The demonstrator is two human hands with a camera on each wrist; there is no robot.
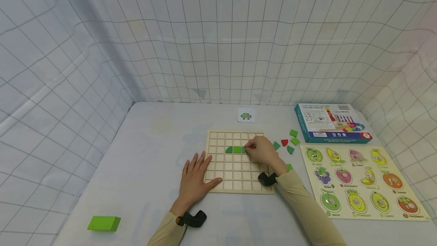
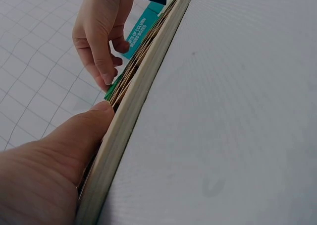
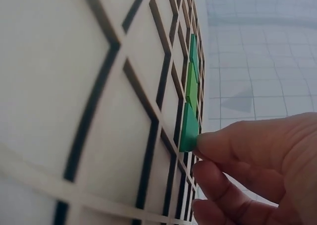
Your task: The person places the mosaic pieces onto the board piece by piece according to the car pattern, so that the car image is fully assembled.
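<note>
Fingers (image 3: 223, 150) of the right hand (image 1: 263, 151) pinch a green tile (image 3: 188, 131) at its edge, tipping it into a cell of the wooden grid board (image 1: 235, 177) at the centre of the head view. It sits at the right end of a short row of green tiles (image 1: 235, 149), so the pinch looks meant to line it up with its neighbours. Spread flat, the left hand (image 1: 196, 175) lies over the board's lower left corner with fingers straight and apart, thumb against the edge, apparently to keep the board from sliding on the bench (image 1: 143, 155). Loose tiles (image 1: 288, 141) wait just right of the board, within reach. A small pattern card (image 1: 246, 115) lies above the board, seemingly as a guide.
</note>
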